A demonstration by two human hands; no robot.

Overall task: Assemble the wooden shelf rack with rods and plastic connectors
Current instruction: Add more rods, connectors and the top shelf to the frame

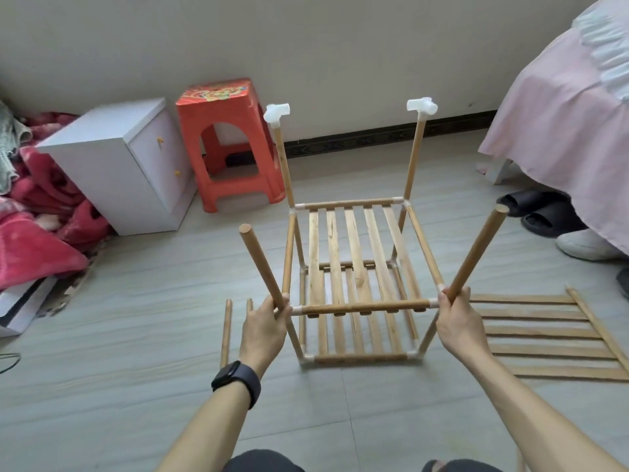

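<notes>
Half-built rack (354,277) standing on the floor (136,335), left hand (263,321) gripping the near left rod (260,267), right hand (457,321) gripping the near right rod (476,253), white connectors (277,115) capping both far rods, spare slat panel (544,338) lying at right.
</notes>
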